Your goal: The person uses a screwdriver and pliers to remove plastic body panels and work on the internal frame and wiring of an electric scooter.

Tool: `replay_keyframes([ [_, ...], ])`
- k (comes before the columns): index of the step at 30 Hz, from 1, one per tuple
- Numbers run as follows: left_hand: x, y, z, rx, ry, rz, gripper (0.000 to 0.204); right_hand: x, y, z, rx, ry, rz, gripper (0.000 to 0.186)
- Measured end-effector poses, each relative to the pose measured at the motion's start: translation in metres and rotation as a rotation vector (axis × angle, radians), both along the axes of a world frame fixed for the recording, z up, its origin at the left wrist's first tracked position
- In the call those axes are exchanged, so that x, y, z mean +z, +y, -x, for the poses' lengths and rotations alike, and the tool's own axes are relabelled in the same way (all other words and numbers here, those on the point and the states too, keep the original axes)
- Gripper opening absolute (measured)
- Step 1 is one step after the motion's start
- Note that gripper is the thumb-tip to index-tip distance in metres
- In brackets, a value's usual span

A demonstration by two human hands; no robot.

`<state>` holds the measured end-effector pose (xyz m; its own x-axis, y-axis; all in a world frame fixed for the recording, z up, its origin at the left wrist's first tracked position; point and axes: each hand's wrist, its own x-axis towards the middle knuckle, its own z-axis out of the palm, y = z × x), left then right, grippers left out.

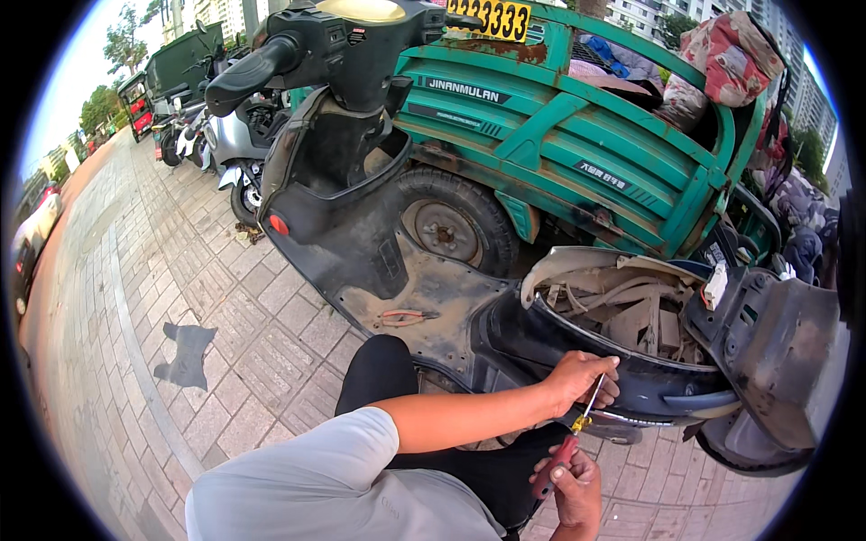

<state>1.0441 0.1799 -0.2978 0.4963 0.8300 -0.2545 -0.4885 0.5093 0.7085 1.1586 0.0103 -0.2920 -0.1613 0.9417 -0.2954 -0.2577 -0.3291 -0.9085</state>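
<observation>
My left hand [586,379] is at the side of a black scooter body [640,386], just below the open seat compartment [622,307], with fingers curled around the tip of the screwdriver's metal shaft; what they pinch is too small to make out. My right hand [573,487], lower down, grips the red-and-black handle of the screwdriver [561,460], which has a small yellow piece on its shaft and angles upward toward my left hand. A pair of orange-handled pliers [401,317] lies on the dusty footboard [451,288]. The seat [776,352] is tipped back at the right.
A green cargo tricycle [550,135] with cloth bundles [722,59] stands directly behind the scooter. The handlebar [271,63] rises at upper left, with parked scooters [239,158] beyond. A dark torn piece [185,352] lies on the paving [117,270]. My knee is beside the footboard.
</observation>
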Motion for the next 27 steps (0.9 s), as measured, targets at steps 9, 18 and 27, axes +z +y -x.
replay_keyframes([
  [9,0.005,-0.020,0.049,0.199,0.135,-0.581,0.032,0.000,-0.001,-0.005,0.269,-0.237,-0.064,0.049],
  [18,-0.148,0.077,0.309,0.204,1.878,-0.572,0.028,0.033,0.020,-0.030,-0.081,-0.424,-0.322,0.058],
  [27,-0.175,0.105,0.322,0.361,1.821,-0.576,0.032,0.070,0.105,-0.026,-0.402,-1.174,-0.954,0.047],
])
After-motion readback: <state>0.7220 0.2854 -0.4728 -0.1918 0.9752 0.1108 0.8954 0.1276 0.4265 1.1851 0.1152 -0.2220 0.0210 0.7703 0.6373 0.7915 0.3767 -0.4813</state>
